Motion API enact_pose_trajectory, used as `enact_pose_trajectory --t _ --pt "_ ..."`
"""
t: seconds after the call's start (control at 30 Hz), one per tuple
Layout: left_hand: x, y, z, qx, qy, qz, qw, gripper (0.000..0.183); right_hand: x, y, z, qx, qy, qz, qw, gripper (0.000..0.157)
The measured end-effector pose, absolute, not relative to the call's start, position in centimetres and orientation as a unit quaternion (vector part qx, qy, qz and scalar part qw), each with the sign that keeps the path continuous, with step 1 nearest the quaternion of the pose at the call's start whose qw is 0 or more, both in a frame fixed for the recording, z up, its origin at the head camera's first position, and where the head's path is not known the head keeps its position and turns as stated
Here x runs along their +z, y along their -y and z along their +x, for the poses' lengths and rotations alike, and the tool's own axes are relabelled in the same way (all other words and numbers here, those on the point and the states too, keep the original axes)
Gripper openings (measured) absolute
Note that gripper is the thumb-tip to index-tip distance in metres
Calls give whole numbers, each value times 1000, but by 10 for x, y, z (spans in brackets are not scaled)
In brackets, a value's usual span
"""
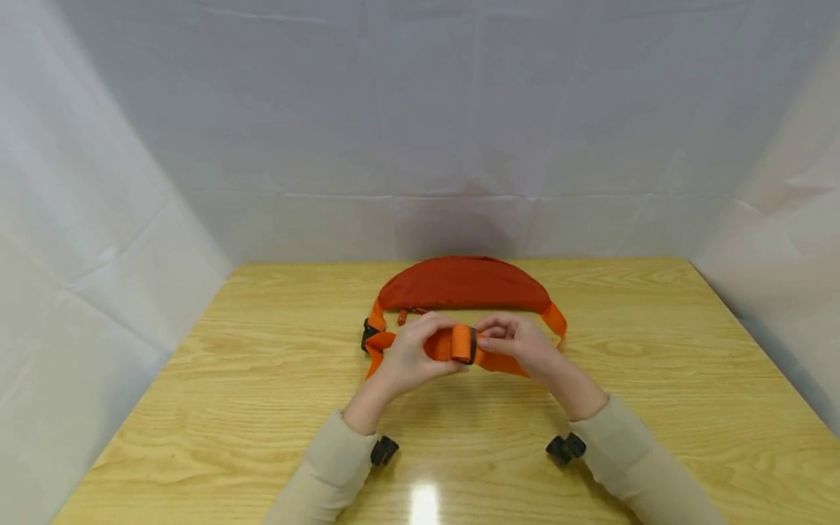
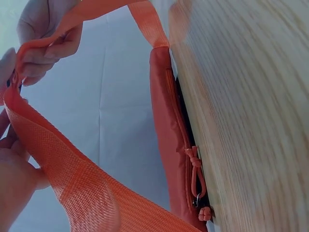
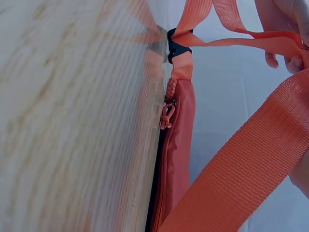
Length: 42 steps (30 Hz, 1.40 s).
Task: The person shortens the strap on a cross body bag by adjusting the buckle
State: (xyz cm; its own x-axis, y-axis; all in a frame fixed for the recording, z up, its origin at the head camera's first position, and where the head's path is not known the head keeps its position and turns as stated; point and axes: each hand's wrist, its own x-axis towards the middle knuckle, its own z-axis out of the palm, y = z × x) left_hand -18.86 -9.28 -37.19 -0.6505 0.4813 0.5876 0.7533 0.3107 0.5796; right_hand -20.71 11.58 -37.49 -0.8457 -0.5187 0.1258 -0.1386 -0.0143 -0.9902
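Nearest of all are two pale sleeves [image 1: 341, 456], one on each arm, and each arm has a small black gadget [image 1: 384, 450] by the wrist. Just past them come the two bare hands, close to each other. The left hand [image 1: 408, 359] has its fingers on top and its thumb below, and its grip is bent round a folded bit of orange strap [image 1: 461, 343]. The right hand [image 1: 528, 351] has its grip pinched small, with the thumb by the edge of a black slider [image 1: 472, 345] and the other fingers curled. It holds the strap right next to the slider. Both hands keep this part of the strap up off the wooden surface [image 1: 262, 408].

From there the strap bends back on both sides to the ends of a red bag [image 1: 464, 284]. A black buckle [image 1: 369, 335] is on the strap near the bag's left end. The bag sits behind the hands, near the far edge of the surface. A red cord pull [image 1: 402, 318] hangs from its zip. Past the bag, a big pale sheet [image 1: 459, 109] goes up like a wall.
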Motion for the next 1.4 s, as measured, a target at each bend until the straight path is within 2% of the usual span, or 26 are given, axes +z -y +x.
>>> enact_pose_trajectory --t 0.23,0.53,0.87,1.4 --pt "-373 91 -189 -434 804 -377 155 47 -379 -115 -209 -701 -654 -245 143 8" --pt "-372 95 -190 -436 808 -367 151 47 -382 -123 -212 -697 -640 -274 169 28" --pt "-373 92 -191 -440 801 -376 149 46 -379 -120 -209 -692 -660 -238 170 15" --pt "-370 89 -189 -440 810 -359 145 45 -375 -114 -207 -692 -671 -228 140 9"
